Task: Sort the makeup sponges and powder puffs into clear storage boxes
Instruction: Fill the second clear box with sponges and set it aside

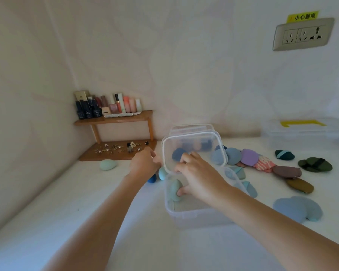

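Right hand [200,178] holds egg-shaped sponge [174,189], left [145,163] grips lid [194,142].

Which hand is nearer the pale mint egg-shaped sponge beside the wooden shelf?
Left. Left hand is just right of the mint sponge; right hand is farther right, at the clear box.

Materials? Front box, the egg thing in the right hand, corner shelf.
Front box and its lid: look like clear, slightly frosted plastic; the contents show through. Egg-shaped sponge: likely soft matte foam, no shine. Corner shelf: probably wood, warm brown, smooth finish.
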Demonstrator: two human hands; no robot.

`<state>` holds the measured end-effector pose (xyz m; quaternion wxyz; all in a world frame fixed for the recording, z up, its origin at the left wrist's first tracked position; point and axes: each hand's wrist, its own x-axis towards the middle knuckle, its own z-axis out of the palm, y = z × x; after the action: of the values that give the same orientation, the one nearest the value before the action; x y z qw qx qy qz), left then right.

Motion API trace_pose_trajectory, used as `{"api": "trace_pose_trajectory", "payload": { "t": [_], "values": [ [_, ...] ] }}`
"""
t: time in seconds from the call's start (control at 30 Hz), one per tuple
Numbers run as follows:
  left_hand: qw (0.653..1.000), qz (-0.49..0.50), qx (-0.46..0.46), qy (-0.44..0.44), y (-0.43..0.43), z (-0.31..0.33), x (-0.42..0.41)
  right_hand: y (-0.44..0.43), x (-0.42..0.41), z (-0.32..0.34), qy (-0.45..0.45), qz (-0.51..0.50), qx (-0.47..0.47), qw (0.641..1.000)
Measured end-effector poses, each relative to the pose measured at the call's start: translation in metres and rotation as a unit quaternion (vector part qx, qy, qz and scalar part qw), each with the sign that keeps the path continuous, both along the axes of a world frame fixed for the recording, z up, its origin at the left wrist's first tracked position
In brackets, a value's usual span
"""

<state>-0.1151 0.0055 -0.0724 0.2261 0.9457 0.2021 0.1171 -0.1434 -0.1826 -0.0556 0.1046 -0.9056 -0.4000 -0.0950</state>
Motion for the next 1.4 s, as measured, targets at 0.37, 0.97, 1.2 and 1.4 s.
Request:
{"api": "trace_pose_trajectory", "payload": {
  "t": [0.37,0.97,1.2,1.4],
  "values": [
    [0.975,-0.141,-0.137,-0.106,-0.008,0.056,-0.064,-0.001,0.001,-0.002,0.121,-0.061,0.040,0.990],
    [0.945,-0.319,0.036,0.063,-0.048,0.045,-0.094,-0.014,0.001,0.008,0.293,-0.055,0.113,0.948],
    [0.924,-0.352,0.080,0.127,-0.057,0.043,-0.094,-0.014,0.001,0.006,0.301,-0.026,0.123,0.945],
    [0.905,-0.373,0.091,0.184,-0.057,0.048,-0.089,-0.026,0.001,0.008,0.341,0.009,0.083,0.936]
  ]
}}
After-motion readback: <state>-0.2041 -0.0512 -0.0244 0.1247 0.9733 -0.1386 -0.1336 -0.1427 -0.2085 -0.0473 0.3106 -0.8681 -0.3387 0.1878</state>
